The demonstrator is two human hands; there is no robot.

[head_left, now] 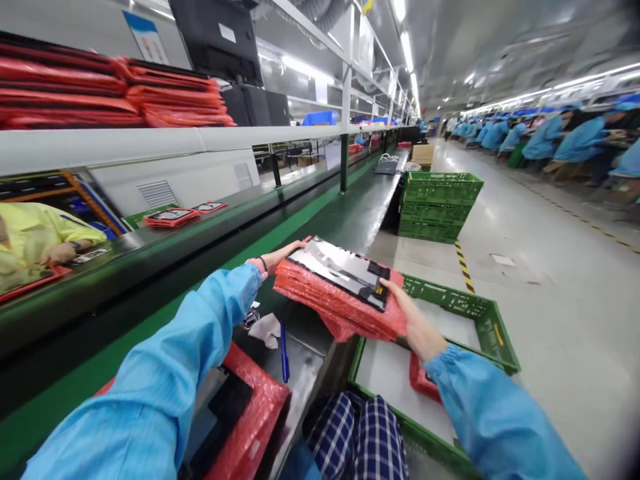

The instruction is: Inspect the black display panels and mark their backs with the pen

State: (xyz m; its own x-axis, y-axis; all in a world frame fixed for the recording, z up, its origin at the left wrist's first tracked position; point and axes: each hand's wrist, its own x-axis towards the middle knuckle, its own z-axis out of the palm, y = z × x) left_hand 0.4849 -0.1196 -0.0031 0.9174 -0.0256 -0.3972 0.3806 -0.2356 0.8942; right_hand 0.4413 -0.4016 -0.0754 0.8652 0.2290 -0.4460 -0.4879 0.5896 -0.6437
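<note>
A stack of red bubble-wrap pouches (335, 297) is held up between my two hands, above the bench edge. On its top lies a flat panel (345, 267), silver-grey and black. My left hand (283, 257) grips the stack's far left corner. At the right end, my right hand (413, 320) holds it with the thumb on top of the panel; the fingers beneath are hidden. Another red pouch (260, 407) with a dark panel lies on the bench under my left forearm. A blue pen (285, 353) and a crumpled white tissue (267, 329) rest near it.
Green crates (493, 333) stand right of the bench, one holding a red pouch (424, 379). More green crates (435, 207) are stacked farther off. Red pouches (175, 97) fill the upper shelf. Across the conveyor (150, 267), a person's hand (59, 252) is at the left. Other people sit far right.
</note>
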